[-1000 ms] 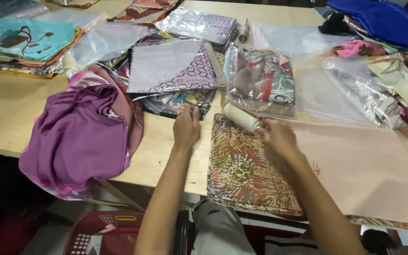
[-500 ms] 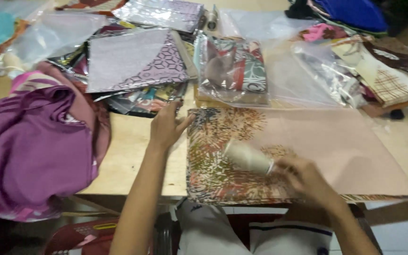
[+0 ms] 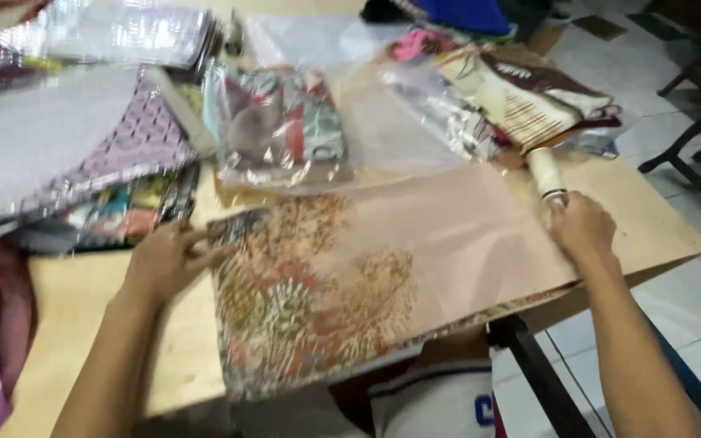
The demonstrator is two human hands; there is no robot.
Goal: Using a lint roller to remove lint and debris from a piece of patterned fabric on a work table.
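Batik cloth lies flat on the tabletop before us, its near edge hanging over the front, and a sheet of pale brown paper covers its right part. We judge the step in hand to be smoothing that paper over the cloth with a roller (a short cream cylinder on a handle).

Our right hand is closed around the roller's handle at the paper's far right edge, the cylinder pointing away from us toward the bagged fabrics. That arm reaches out long from the lower right, wrist fairly straight. Our left hand lies open and flat, palm down, fingers spread rightward onto the cloth's left edge and holding nothing; it seems to pin the cloth, with the forearm rising from the lower left.

A next pass, as we see it, would call for the left hand to keep the cloth from creeping while the roller bears evenly on the paper, so that no crease is pressed in.

Just behind the cloth sits a clear bag with folded red and green fabric inside, and a purple patterned packet lies to the left.
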